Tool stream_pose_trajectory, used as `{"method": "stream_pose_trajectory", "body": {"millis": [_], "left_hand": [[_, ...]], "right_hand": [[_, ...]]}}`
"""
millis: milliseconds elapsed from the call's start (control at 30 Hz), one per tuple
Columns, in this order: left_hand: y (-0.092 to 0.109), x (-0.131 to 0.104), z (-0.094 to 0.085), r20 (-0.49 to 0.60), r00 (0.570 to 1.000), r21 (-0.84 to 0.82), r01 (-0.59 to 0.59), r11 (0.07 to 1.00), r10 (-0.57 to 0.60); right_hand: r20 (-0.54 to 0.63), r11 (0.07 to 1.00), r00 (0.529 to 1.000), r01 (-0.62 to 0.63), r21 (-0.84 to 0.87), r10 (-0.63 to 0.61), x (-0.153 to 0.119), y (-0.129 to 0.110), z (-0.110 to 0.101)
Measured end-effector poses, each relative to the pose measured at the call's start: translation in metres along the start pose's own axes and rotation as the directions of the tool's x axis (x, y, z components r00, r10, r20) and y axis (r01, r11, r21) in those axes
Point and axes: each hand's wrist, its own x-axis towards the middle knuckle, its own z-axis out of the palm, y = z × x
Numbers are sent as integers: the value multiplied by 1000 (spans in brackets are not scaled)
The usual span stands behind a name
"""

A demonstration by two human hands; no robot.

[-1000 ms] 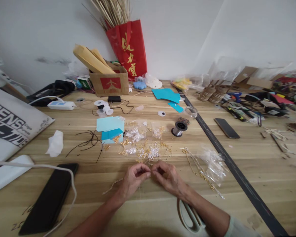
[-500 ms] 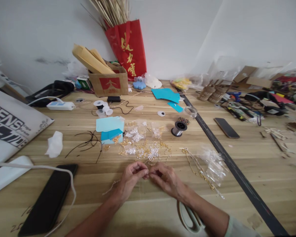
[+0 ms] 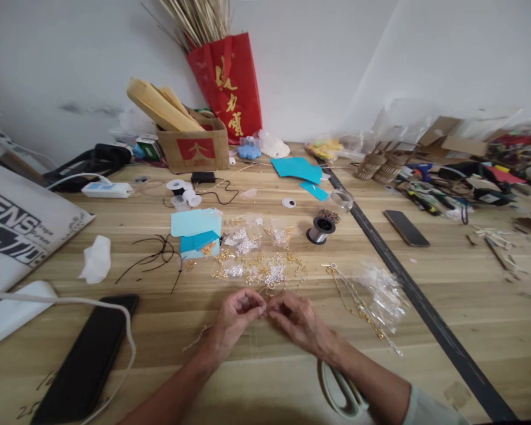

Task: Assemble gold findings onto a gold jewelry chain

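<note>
My left hand (image 3: 235, 319) and my right hand (image 3: 297, 321) meet fingertip to fingertip low over the wooden table (image 3: 478, 307), pinching a tiny piece between them that is too small to make out. A thin chain (image 3: 197, 337) trails from the left hand onto the table. Just beyond the fingers lies a scatter of gold and silver beads and findings (image 3: 260, 267) on clear packets. A spool of thin wire (image 3: 321, 229) stands further back on the right. White-handled scissors (image 3: 341, 390) lie under my right forearm.
A black phone (image 3: 87, 357) with a white cable (image 3: 124, 330) lies front left; another phone (image 3: 406, 228) lies on the right. Gold chains and a clear bag (image 3: 374, 295) are right of my hands. Black cords (image 3: 154, 255), blue paper (image 3: 196, 228), a cardboard box (image 3: 199, 146) and a red bag (image 3: 230, 82) stand behind.
Both hands stay pinched together at the same spot, with only small finger shifts. The view has moved slightly.
</note>
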Motion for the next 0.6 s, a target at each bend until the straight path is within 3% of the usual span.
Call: {"method": "stream_pose_trajectory", "body": {"millis": [600], "left_hand": [[-1,0,1,-6,1000,-29,16,999,-16]], "right_hand": [[1,1000,1000,24,-13,-24,0,-3,-1]]}}
